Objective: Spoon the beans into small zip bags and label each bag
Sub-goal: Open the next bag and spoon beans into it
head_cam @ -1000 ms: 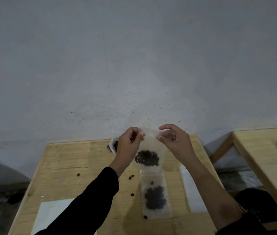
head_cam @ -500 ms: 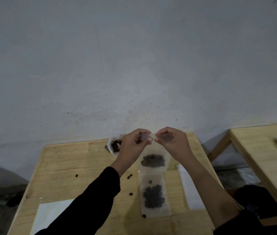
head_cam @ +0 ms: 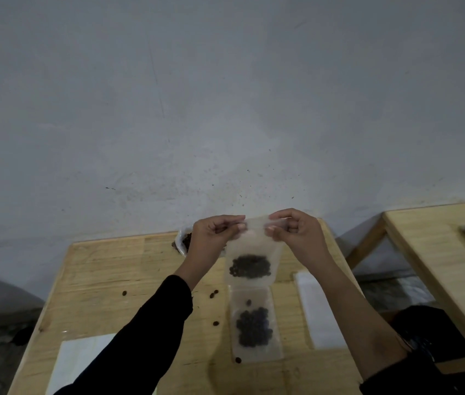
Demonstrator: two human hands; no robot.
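- Hands: left hand (head_cam: 211,238) and right hand (head_cam: 296,238) pinch the top edge of the raised zip bag (head_cam: 251,246); beans (head_cam: 249,266) pool at its bottom.
- Second filled bag (head_cam: 255,329) lies flat below it.
- Bean container (head_cam: 183,241) sits behind the left hand, partly hidden.
- Loose beans (head_cam: 213,295) lie beside the left wrist.

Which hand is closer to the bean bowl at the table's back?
Left. The left hand overlaps the bowl; the right hand is beyond the held bag.
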